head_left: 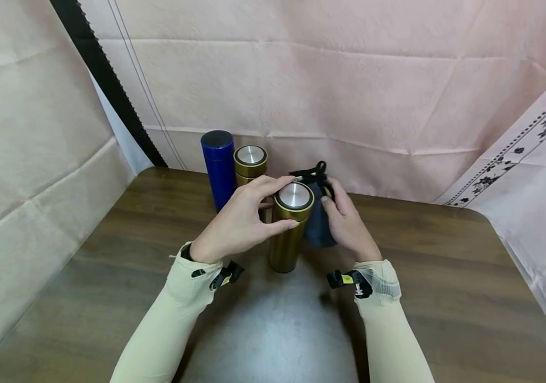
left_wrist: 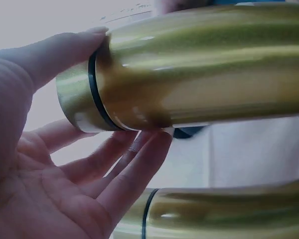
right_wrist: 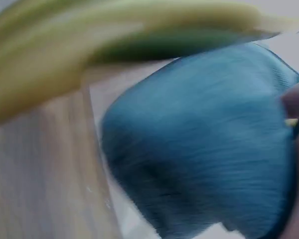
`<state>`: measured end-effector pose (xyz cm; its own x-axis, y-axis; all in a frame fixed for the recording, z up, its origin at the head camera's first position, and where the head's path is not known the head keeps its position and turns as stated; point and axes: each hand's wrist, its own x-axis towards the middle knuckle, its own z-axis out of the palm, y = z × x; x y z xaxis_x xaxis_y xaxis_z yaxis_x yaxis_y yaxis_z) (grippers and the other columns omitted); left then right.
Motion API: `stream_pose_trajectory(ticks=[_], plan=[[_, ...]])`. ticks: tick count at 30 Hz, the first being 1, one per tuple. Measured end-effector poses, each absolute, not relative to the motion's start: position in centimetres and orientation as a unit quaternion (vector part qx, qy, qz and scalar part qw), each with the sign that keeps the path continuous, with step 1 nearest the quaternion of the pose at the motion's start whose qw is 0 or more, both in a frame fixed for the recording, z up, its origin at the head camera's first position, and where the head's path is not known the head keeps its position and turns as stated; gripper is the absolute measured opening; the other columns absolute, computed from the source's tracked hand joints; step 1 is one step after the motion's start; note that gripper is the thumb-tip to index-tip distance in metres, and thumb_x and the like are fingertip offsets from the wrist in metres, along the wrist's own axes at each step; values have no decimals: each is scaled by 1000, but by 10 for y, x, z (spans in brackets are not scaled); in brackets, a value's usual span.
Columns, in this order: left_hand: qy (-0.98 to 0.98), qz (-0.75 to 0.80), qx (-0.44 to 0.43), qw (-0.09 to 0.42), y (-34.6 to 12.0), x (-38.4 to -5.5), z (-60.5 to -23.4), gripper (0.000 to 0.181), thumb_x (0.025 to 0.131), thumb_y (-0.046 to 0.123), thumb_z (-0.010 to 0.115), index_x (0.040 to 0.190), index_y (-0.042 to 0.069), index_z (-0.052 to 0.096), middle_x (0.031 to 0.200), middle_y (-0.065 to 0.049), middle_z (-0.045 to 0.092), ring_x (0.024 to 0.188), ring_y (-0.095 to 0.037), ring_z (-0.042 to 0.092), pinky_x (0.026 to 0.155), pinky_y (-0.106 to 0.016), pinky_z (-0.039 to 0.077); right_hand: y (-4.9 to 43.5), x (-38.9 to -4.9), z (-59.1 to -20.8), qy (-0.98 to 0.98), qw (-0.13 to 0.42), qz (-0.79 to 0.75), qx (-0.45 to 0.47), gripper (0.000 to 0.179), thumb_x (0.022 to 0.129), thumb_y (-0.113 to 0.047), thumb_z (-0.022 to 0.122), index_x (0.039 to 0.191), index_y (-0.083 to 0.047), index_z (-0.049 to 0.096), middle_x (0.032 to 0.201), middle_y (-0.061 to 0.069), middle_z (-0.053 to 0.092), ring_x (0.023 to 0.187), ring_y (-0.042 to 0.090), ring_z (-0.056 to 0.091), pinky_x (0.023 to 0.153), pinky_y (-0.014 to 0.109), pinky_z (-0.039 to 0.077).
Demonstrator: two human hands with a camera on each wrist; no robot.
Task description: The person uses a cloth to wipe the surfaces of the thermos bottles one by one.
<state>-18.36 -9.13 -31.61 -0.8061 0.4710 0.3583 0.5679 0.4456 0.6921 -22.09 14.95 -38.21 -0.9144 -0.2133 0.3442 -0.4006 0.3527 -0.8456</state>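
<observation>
My left hand (head_left: 239,218) grips the upper part of a gold thermos flask (head_left: 286,247) with a silver-topped lid. In the left wrist view, the thumb lies on one side of the flask (left_wrist: 209,74) near the dark ring below its lid, and the fingers on the other. Just right of this flask, my right hand (head_left: 351,226) pinches a dark blue cloth pouch (head_left: 319,229) near its black drawstring (head_left: 319,169). The pouch (right_wrist: 199,144) hangs slack and fills much of the right wrist view, its far side hidden.
Behind my left hand stand a second gold flask (head_left: 251,169), partly covered by the hand, and a tall blue flask (head_left: 220,175) with a black top. All are toward the back of a brown wooden table (head_left: 445,298). Pale cloth (head_left: 349,96) hangs behind the table edge.
</observation>
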Motion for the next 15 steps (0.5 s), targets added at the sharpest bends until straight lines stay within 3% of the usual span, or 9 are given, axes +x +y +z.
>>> stream_pose_trajectory(ticks=[5, 11, 15], plan=[[-851, -427, -301, 53, -94, -191, -320, 76, 80, 33, 89, 145, 16, 56, 129, 1, 64, 105, -13, 62, 93, -37, 57, 158, -213, -371, -832, 143, 509, 169, 35, 107, -15, 39, 140, -6, 44, 100, 14, 51, 88, 25, 50, 77, 30, 42], [-816, -502, -287, -13, -97, -199, -326, 66, 71, 31, 95, 129, 23, 66, 115, 6, 70, 97, -15, 66, 83, -38, 61, 162, -198, -349, -856, 166, 453, 185, 58, 95, -23, 74, 142, -6, 45, 122, 14, 64, 104, 24, 62, 90, 33, 51], [-806, -523, -276, -28, -97, -202, -329, 66, 69, 26, 97, 127, 23, 65, 114, 3, 69, 98, -18, 67, 79, -33, 63, 164, -187, -333, -850, 236, 415, 221, 48, 91, -11, 77, 133, -5, 56, 121, 11, 65, 106, 21, 62, 94, 29, 48]])
